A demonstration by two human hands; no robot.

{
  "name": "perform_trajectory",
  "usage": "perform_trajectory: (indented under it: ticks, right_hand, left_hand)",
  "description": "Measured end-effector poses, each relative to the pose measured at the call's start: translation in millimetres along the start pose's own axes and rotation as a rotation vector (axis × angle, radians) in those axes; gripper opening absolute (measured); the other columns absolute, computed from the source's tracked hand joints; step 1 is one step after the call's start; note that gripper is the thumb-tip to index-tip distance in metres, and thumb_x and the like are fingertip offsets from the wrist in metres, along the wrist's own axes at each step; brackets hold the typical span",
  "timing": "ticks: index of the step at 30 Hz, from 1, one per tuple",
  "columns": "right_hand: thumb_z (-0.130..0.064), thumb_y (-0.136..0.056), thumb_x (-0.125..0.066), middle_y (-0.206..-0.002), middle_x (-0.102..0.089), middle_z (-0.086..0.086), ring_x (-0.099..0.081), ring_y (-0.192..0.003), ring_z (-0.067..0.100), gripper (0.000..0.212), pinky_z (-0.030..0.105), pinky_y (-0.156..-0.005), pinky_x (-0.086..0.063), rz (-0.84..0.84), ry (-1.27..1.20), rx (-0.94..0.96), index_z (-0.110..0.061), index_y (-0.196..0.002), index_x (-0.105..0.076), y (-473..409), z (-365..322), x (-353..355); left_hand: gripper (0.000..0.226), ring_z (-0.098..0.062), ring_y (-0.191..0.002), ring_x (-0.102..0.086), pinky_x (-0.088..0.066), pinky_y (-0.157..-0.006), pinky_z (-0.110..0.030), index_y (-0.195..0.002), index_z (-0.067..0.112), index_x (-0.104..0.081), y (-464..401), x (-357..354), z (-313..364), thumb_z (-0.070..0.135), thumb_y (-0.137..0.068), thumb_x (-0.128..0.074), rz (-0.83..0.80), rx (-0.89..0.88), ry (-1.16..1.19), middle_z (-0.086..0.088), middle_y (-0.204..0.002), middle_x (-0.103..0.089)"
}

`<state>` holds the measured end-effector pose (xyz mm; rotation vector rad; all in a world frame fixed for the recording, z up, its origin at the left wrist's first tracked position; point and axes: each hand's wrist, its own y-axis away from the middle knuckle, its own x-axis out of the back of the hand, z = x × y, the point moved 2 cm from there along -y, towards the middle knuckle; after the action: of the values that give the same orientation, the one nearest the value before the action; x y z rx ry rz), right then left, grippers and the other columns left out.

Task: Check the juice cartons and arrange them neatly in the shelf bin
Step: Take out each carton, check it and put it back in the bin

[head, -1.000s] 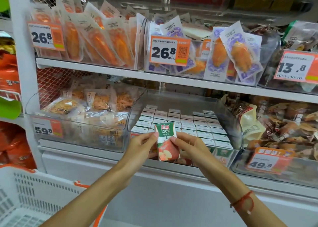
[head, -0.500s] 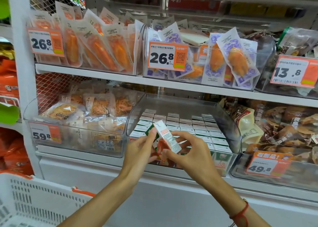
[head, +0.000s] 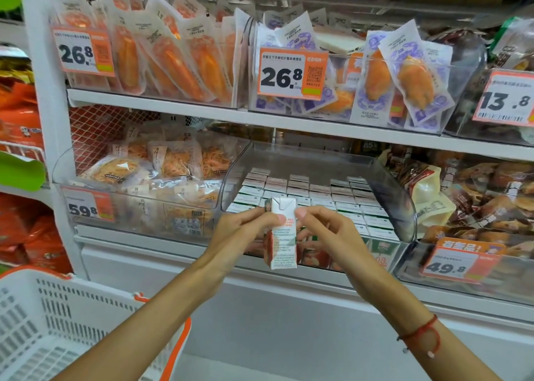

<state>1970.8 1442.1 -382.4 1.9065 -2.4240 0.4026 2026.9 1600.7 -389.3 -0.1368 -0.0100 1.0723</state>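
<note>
Over on the far left we see a white basket (head: 43, 317) with orange trim low in the corner, and above it the clear tub of shredded snack packs (head: 150, 172) carrying a 59.8 price tag (head: 86, 205). Moving in, the left hand (head: 239, 233) comes up from below, its thumb and fingertips pinching the upper left side of a juice carton (head: 281, 233). That carton is right in the middle for us, upright, held in the air just in front of the shelf bin (head: 404, 207), its printed side panel facing the camera and its white folded top showing. On its other side the right hand (head: 326, 236) pinches the upper right edge, so the two hands are close together with only the carton between them. Behind them, the clear bin holds rows of juice cartons (head: 318, 198) standing top-up, packed side by side. A red cord (head: 422, 334) circles the right wrist. Further right sits a bin of brown packaged snacks (head: 491, 195) with a 49.8 tag (head: 453, 262).
</note>
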Motion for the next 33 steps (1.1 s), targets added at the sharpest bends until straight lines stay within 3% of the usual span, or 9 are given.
perform_trajectory:
  ticks: [4, 8, 11, 15, 18, 21, 25, 28, 33]
  right_hand:
    - [-0.037, -0.087, -0.065, -0.097, -0.074, 0.000, -0.069, -0.084, 0.008, 0.029, 0.024, -0.077, -0.058, -0.079, -0.016, -0.059, -0.018, -0.109, -0.070, 1.2, 1.2, -0.4]
    - [-0.039, -0.079, -0.068, -0.106, -0.074, -0.004, -0.069, -0.101, 0.011, 0.041, 0.019, -0.082, -0.055, -0.257, -0.056, -0.162, -0.022, -0.117, -0.068, 1.7, 1.6, -1.2]
    - [-0.035, -0.074, -0.073, -0.110, -0.074, 0.000, -0.068, -0.107, 0.016, 0.049, 0.026, -0.094, -0.053, -0.280, -0.125, -0.206, -0.018, -0.119, -0.068, -0.1, 2.8, -0.2]
    - [-0.037, -0.063, -0.081, -0.100, -0.076, -0.001, -0.071, -0.096, 0.011, 0.056, 0.015, -0.079, -0.054, -0.154, -0.142, -0.193, -0.017, -0.114, -0.069, -0.2, 2.1, -1.5]
    - [-0.026, -0.066, -0.088, -0.086, -0.073, -0.004, -0.070, -0.077, 0.004, 0.047, 0.012, -0.061, -0.052, 0.022, 0.045, -0.126, -0.020, -0.109, -0.071, -0.1, 0.7, -0.9]
    - [-0.023, -0.061, -0.091, -0.089, -0.068, -0.009, -0.063, -0.072, 0.000, 0.053, 0.012, -0.056, -0.049, 0.156, 0.266, -0.005, -0.024, -0.108, -0.067, 1.3, 1.1, -2.2]
    - [-0.028, -0.062, -0.089, -0.096, -0.062, -0.012, -0.057, -0.082, -0.007, 0.055, 0.006, -0.061, -0.046, 0.143, 0.376, 0.103, -0.027, -0.109, -0.059, 3.4, 4.7, -6.8]
    - [-0.032, -0.073, -0.083, -0.099, -0.065, -0.009, -0.061, -0.085, -0.006, 0.043, 0.009, -0.063, -0.050, 0.040, 0.187, 0.003, -0.026, -0.109, -0.062, 0.5, 3.8, -1.4]
    - [-0.036, -0.090, -0.065, -0.107, -0.074, -0.006, -0.068, -0.103, 0.008, 0.028, 0.025, -0.091, -0.054, -0.138, -0.016, -0.188, -0.025, -0.116, -0.068, -1.1, 5.1, 3.6]
  left_hand:
    - [0.022, -0.008, -0.092, -0.072, -0.054, -0.072, -0.016, -0.106, 0.026, -0.073, -4.1, -1.0, -3.7, 0.032, -0.087, -0.065, 0.015, 0.025, 0.049, 0.004, -0.094, -0.077]
    - [0.040, -0.006, -0.090, -0.072, -0.054, -0.068, -0.013, -0.108, 0.027, -0.071, -6.3, 0.3, -6.9, 0.051, -0.077, -0.065, 0.080, 0.007, 0.149, 0.007, -0.096, -0.077]
    - [0.049, -0.006, -0.094, -0.071, -0.053, -0.080, -0.021, -0.112, 0.027, -0.069, -8.4, 0.4, -10.1, 0.055, -0.072, -0.063, 0.085, 0.001, 0.168, 0.007, -0.099, -0.076]
    - [0.030, -0.001, -0.094, -0.070, -0.055, -0.080, -0.020, -0.101, 0.036, -0.069, -7.9, -2.3, -11.2, 0.055, -0.082, -0.057, 0.072, 0.009, 0.138, 0.011, -0.099, -0.076]
    - [0.018, -0.001, -0.086, -0.071, -0.057, -0.065, -0.016, -0.096, 0.030, -0.071, -5.7, -3.0, -13.0, 0.041, -0.093, -0.056, 0.152, -0.007, 0.113, 0.010, -0.090, -0.076]
    - [0.012, -0.002, -0.081, -0.072, -0.057, -0.064, -0.017, -0.089, 0.029, -0.071, -4.3, -4.1, -12.8, 0.035, -0.091, -0.062, 0.202, -0.024, 0.100, 0.013, -0.082, -0.076]
    - [0.010, -0.006, -0.089, -0.072, -0.058, -0.080, -0.025, -0.097, 0.031, -0.071, -4.0, -3.5, -9.2, 0.028, -0.088, -0.068, 0.199, -0.064, 0.044, 0.009, -0.092, -0.077]
    - [0.023, -0.010, -0.099, -0.070, -0.056, -0.090, -0.030, -0.110, 0.025, -0.070, -3.3, 0.2, -7.3, 0.031, -0.088, -0.067, 0.174, -0.045, 0.050, 0.005, -0.103, -0.075]
    - [0.027, -0.007, -0.096, -0.071, -0.058, -0.080, -0.021, -0.116, 0.019, -0.069, -3.7, 3.5, -3.9, 0.029, -0.092, -0.062, 0.101, -0.024, 0.108, 0.004, -0.103, -0.076]
